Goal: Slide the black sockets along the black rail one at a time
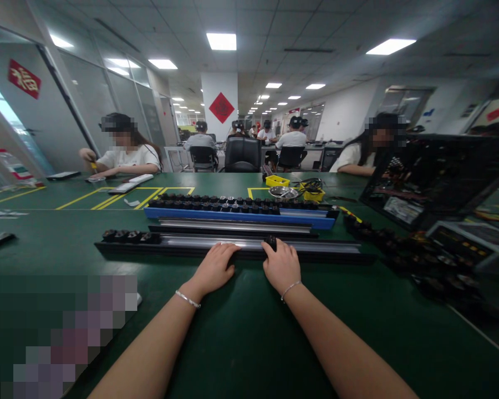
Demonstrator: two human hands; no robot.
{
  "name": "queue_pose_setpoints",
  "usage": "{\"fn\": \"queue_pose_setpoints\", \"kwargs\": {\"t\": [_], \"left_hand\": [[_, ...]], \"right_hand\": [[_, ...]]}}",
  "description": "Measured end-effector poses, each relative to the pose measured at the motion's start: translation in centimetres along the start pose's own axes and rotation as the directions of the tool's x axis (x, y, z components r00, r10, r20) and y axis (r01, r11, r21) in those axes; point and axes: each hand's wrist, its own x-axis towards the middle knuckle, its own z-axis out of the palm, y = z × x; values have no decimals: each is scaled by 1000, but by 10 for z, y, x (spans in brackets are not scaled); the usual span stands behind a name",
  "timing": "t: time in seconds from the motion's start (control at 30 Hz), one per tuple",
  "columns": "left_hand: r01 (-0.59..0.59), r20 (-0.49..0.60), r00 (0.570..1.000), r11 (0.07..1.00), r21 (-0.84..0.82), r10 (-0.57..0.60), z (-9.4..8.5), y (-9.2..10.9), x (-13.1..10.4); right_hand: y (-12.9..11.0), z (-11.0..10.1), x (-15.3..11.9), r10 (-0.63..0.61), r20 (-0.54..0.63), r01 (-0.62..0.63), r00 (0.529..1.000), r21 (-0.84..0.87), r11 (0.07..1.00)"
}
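In front of me a long black track rail (336,257) with a shiny metal strip lies across the table. Several small black parts (131,236) sit in a row at its left end. My left hand (216,267) rests on the rail's near edge, fingers stretched out and holding nothing. Further right along the rail, my right hand (281,266) has its thumb and fingers around one small black part (271,240), whose underside is hidden. Just behind lies a second black rail (233,224), then a blue rail (241,218) filled with rows of similar black parts.
Loose black parts (444,271) are heaped at the right, near a grey metal box (478,244) and an open black computer case (424,177). A metal dish (283,192) and yellow trays (277,181) stand behind the rails. Two people (128,149) sit across the table.
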Motion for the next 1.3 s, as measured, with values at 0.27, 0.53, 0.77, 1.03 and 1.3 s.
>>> {"fn": "queue_pose_setpoints", "kwargs": {"t": [0.27,0.53,0.77,1.03,1.3], "left_hand": [[-5,-4,1000,1000,-6,5,-1,0,0],[-8,-6,1000,1000,7,8,-1,0,0],[-2,2,1000,1000,6,2,-2,0,0],[-5,-8,1000,1000,0,5,0,-1,0],[-7,-12,1000,1000,-6,7,0,-1,0]], "right_hand": [[0,-3,0,42,12,-42,999,1,999],[1,-4,1,74,-20,-74,997,15,997],[-1,-6,2,87,-24,-87,996,15,996],[7,-8,3,134,-35,-134,990,7,991],[20,0,10,197,-83,-188,977,112,976]]}}
